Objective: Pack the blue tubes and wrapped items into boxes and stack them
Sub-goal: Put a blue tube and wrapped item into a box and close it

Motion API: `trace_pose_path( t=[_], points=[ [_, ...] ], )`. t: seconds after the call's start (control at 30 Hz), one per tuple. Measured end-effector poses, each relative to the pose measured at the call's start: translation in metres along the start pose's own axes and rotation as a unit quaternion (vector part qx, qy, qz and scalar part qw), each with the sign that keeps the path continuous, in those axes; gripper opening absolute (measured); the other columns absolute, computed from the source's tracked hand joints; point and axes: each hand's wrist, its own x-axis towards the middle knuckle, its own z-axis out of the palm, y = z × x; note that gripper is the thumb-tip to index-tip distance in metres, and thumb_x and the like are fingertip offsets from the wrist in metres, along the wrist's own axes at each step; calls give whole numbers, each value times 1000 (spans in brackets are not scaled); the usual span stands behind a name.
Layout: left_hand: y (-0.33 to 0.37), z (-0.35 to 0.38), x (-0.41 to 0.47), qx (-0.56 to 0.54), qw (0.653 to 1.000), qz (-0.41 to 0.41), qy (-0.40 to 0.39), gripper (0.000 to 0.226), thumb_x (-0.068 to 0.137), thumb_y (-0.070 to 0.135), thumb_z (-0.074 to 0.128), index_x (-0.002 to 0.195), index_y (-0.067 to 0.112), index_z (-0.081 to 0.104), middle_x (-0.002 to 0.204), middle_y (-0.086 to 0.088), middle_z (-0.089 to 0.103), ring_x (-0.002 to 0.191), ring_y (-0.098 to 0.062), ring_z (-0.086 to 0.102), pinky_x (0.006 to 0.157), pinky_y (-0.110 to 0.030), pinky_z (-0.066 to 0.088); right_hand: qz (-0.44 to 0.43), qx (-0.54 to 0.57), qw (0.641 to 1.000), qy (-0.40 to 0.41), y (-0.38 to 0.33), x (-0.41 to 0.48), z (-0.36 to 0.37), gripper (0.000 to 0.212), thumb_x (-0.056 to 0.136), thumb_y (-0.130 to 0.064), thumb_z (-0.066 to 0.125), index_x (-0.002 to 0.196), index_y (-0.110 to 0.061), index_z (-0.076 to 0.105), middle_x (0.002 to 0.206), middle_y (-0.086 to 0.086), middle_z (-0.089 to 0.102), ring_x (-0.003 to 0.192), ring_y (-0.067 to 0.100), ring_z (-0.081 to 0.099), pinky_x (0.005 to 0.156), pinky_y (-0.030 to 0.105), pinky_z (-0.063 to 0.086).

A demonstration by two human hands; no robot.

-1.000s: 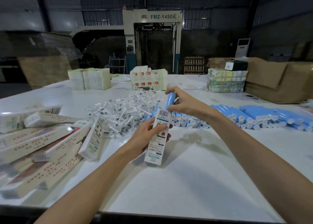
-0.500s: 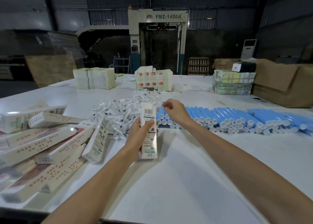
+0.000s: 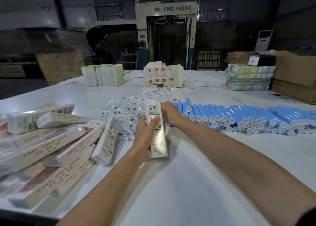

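Left hand grip: the left hand [image 3: 147,131] is curled round the middle of a long white box [image 3: 158,143], thumb on the printed face and fingers behind it.
Box: held on end above the middle of the table [image 3: 188,183], barcode end up and leaning slightly away, its lower end clear of the surface.
Right hand grip: the right hand [image 3: 171,113] reaches in just behind the box's upper end, back of the hand up. Its fingertips are hidden by the box, so I cannot tell whether they pinch anything.
Wrapped items: a loose heap of clear-wrapped items [image 3: 126,109] lies mid-table, just beyond both hands.
Blue tubes: blue tubes [image 3: 239,116] lie stacked in rows, white caps toward the near edge, from beside the right hand out to the right edge.
Filled boxes: a jumbled pile of boxes [image 3: 51,143] sits at the near-left corner, one leaning on end against it.
Far edge: stacks of flat cartons [image 3: 162,76] and a wrapped bundle [image 3: 248,77] stand there.
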Motion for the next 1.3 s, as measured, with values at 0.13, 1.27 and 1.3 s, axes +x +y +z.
trace_pose_path(
  t=[0.13,1.27,1.3],
  points=[
    [3,2,-3,-4,1000,11,-26,29,105,20,69,134,17,66,104,-15,82,97,-33,81,91,-50,65,-38,76,995,49,-1,-17,-7,19,98,-19,63,83,-8,60,83,11,68,76,34,67,63,44,56],
    [11,26,-38,-26,967,7,-255,51,93,17,83,140,10,65,129,-22,75,110,-49,75,95,-50,63,-78,300,933,180,-5,-147,-134,26,88,-3,70,107,-14,56,90,2,70,79,21,72,70,34,63],
    [11,27,-37,-26,967,7,-254,52,93,18,84,140,10,65,128,-22,75,110,-49,75,95,-50,63,-84,274,941,180,-5,-147,-133,24,87,-7,71,105,-16,58,89,-1,71,81,18,70,71,30,61]
  ],
)
